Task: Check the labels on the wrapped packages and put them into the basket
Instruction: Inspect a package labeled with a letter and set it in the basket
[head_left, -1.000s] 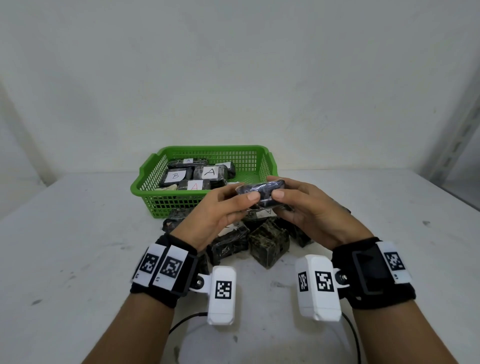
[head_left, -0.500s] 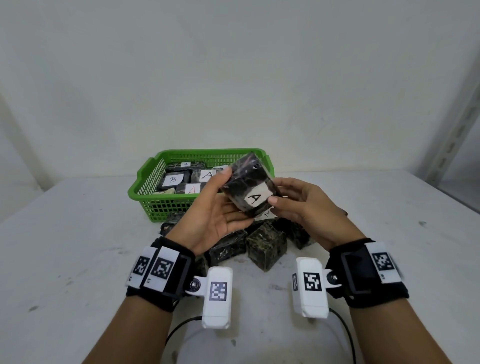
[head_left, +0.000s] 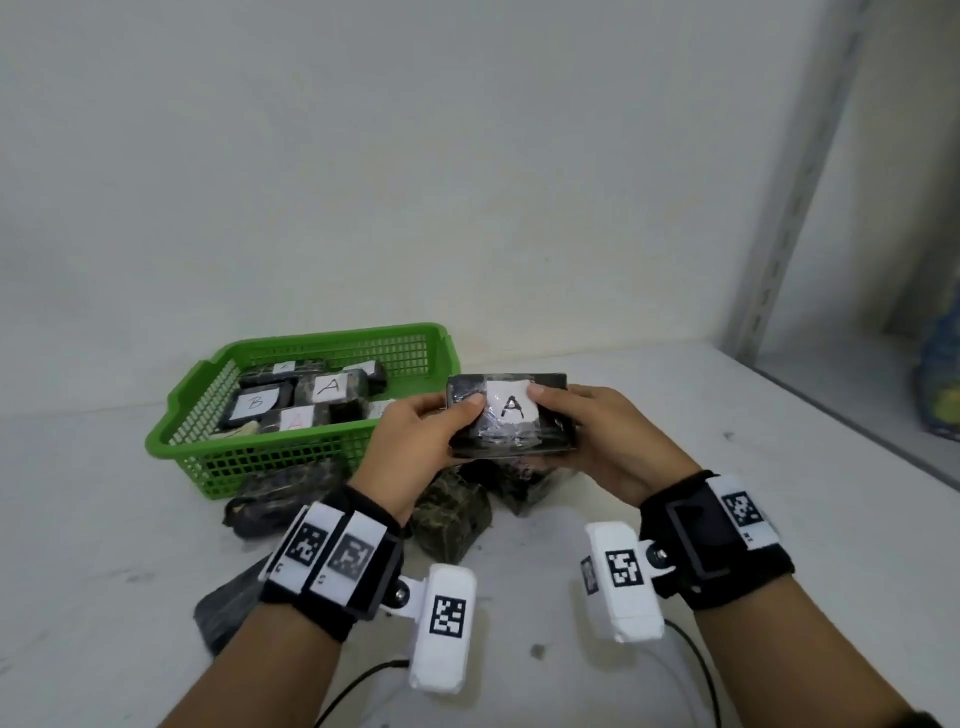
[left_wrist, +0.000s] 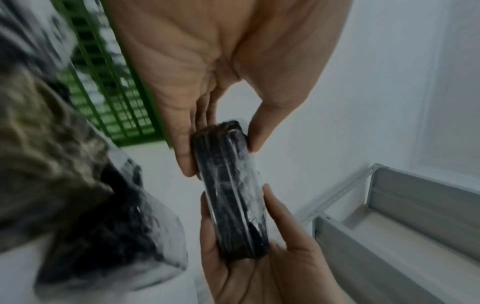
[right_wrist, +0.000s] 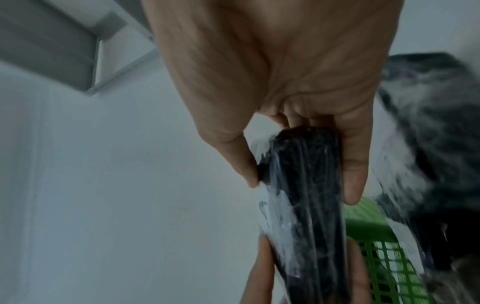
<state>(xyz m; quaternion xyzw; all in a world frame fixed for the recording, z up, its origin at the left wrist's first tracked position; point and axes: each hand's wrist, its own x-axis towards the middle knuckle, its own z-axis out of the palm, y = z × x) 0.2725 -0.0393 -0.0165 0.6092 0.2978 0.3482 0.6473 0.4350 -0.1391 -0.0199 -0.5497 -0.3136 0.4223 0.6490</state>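
While its white label (head_left: 511, 406) reading "A" faces up, a dark plastic-wrapped package (head_left: 511, 415) is held above the table (head_left: 779, 493), just right of the green basket (head_left: 291, 452). The left hand (head_left: 415, 441) pinches its left end in a thumb-and-finger grip; the right hand (head_left: 610, 441) pinches the right end. Packages in the basket show labels "B" (head_left: 254, 402) and "A" (head_left: 332, 386), with a red "A" (head_left: 296, 418) nearer. More wrapped packages (head_left: 452, 519) lie on the table below the hands.
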